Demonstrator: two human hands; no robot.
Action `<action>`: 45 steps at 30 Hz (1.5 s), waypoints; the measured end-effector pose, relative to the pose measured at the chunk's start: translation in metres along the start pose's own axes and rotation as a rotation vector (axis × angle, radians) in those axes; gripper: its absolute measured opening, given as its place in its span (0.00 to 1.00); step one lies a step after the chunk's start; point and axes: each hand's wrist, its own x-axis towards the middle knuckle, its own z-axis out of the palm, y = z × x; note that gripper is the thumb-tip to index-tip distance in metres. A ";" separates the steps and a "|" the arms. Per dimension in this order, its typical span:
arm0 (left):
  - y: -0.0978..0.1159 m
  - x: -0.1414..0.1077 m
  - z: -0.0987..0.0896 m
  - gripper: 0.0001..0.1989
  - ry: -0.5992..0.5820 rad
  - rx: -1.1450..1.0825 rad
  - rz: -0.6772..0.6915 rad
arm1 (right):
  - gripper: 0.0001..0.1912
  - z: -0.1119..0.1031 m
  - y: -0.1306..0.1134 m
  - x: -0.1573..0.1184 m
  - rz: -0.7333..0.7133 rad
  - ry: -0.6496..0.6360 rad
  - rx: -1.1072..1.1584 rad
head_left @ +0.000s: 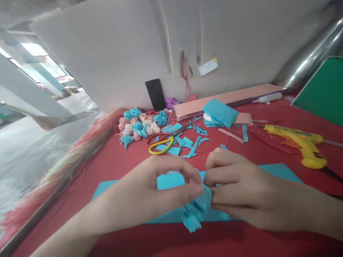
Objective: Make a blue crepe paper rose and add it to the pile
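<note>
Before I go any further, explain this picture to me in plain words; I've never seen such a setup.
There is no machine here: a person works with two bare hands, seen from a camera worn on the head, looking forward and down. The left hand pinches a crumpled blue piece; the right hand meets it, its fingertips hidden. Beneath them, a flat blue sheet lies on a red surface. Beyond are scissors, blue scraps and small rosettes; a yellow glue gun lies at right.

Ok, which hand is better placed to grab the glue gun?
Likely your right hand: the yellow glue gun lies on that side, nearer it than your left hand, which pinches blue paper.
</note>
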 end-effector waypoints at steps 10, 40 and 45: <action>-0.001 0.004 -0.005 0.04 -0.177 -0.169 0.137 | 0.14 -0.001 0.002 0.000 0.019 -0.056 0.077; -0.001 -0.005 0.005 0.04 -0.190 -0.388 0.000 | 0.14 -0.008 -0.004 0.003 0.007 -0.055 0.148; 0.000 -0.003 0.007 0.04 -0.177 -0.332 0.007 | 0.16 -0.007 -0.004 0.002 -0.004 -0.074 0.134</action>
